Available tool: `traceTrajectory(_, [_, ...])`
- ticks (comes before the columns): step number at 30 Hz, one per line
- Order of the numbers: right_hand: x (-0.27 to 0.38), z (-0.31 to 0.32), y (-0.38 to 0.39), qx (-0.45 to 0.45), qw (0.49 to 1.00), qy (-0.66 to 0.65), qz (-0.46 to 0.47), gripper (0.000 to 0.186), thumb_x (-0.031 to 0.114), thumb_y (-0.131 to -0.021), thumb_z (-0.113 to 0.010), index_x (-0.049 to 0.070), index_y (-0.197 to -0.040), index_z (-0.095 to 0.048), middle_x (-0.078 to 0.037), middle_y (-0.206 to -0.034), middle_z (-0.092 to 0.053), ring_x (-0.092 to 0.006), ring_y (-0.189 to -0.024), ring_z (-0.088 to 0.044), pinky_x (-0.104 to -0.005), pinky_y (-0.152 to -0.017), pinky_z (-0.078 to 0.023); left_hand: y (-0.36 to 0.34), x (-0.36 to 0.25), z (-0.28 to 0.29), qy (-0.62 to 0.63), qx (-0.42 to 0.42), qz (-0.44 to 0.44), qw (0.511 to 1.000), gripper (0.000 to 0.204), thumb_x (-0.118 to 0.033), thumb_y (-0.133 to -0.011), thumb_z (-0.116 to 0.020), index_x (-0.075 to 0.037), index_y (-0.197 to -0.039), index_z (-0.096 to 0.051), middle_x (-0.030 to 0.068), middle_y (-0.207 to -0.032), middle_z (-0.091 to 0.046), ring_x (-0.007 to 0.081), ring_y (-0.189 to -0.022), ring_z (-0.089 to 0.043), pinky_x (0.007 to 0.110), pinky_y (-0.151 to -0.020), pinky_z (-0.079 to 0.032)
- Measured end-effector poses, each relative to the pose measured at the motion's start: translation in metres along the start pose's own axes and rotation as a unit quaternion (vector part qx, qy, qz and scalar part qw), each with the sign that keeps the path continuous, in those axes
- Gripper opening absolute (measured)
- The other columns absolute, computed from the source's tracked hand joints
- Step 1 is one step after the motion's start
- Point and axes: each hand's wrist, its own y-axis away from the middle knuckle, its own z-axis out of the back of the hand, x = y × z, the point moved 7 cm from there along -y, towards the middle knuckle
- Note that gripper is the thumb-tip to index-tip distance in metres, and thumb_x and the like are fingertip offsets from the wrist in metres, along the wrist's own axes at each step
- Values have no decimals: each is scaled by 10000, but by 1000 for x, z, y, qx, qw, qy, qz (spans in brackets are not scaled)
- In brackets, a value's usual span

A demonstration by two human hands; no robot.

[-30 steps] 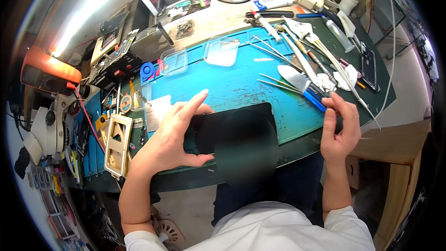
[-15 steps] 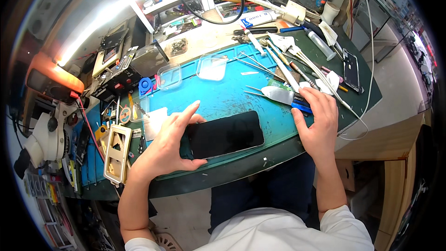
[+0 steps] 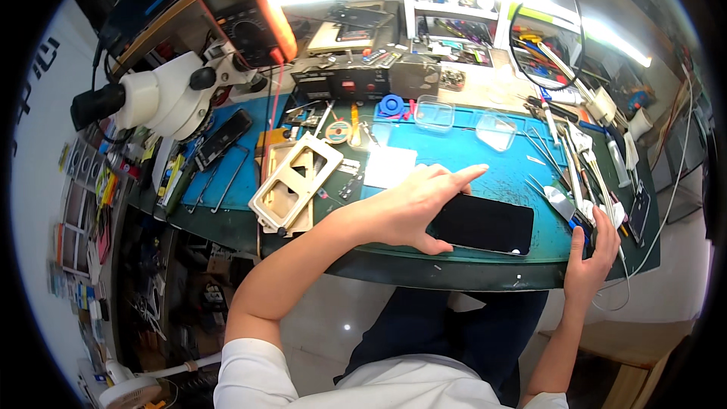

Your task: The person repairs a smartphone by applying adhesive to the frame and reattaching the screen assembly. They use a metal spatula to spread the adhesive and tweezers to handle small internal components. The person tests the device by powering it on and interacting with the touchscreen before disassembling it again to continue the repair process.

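Observation:
A black smartphone (image 3: 488,223) lies screen-up on the blue mat (image 3: 492,174). My left hand (image 3: 413,204) grips its left end, thumb at the near edge and fingers over the far edge. To the phone's right, my right hand (image 3: 592,254) is open, fingers curved and apart, beside a flat metal pry tool (image 3: 559,201) with a dark and blue handle; whether it touches that tool is hard to tell. Tweezers and long slim tools (image 3: 583,170) lie just beyond. A white sheet (image 3: 390,167) and a gold metal fixture (image 3: 322,159) are left of the phone.
A microscope (image 3: 144,95), an orange multimeter (image 3: 250,23) and a black boxy device (image 3: 341,83) stand at back left. Two clear plastic containers (image 3: 494,131) sit at the mat's back. A shelf (image 3: 454,4) holds small tools. A white cable (image 3: 674,182) hangs at right.
The view has swung left, bringing the microscope further into sight. My left hand still holds the phone. My right hand moved down toward the pry tool and remains open.

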Motion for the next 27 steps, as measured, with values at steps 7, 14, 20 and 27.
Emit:
traceTrajectory(7, [-3,2,0,3,1000,14,-2,392,227,-1026,-679,67,-1382,-641,-123,-1389,-644,-335,-1318,-552,-462,-1133,-411,-3,0,-2,15,10,11,1000,1192,-196,-733,-914,-87,-1681,-199,144,-1380,-594,340,-1232,-534,438,-1086,-449])
traceTrajectory(14, [8,2,-6,0,1000,2,17,418,206,-971,-729,55,-1353,-653,-139,-1334,-667,-345,-1281,-575,-474,-1123,-405,-2,-2,2,25,3,9,1000,1198,-178,-716,-923,-80,-1676,-213,129,-1378,-599,332,-1227,-539,432,-1101,-436])
traceTrajectory(20, [6,4,-4,2,1000,3,1,417,200,-964,-738,53,-1345,-654,-122,-1324,-672,-333,-1257,-580,-470,-1113,-411,-5,-5,1,17,2,8,1000,1195,-168,-702,-927,-72,-1669,-232,118,-1362,-610,306,-1227,-555,428,-1103,-432])
traceTrajectory(27, [8,3,-4,-1,1000,-6,1,408,197,-967,-735,54,-1342,-658,-121,-1308,-680,-327,-1234,-588,-468,-1098,-422,-2,-5,3,10,-6,5,1000,1211,-132,-680,-937,-72,-1668,-238,111,-1354,-613,299,-1224,-567,427,-1109,-435])
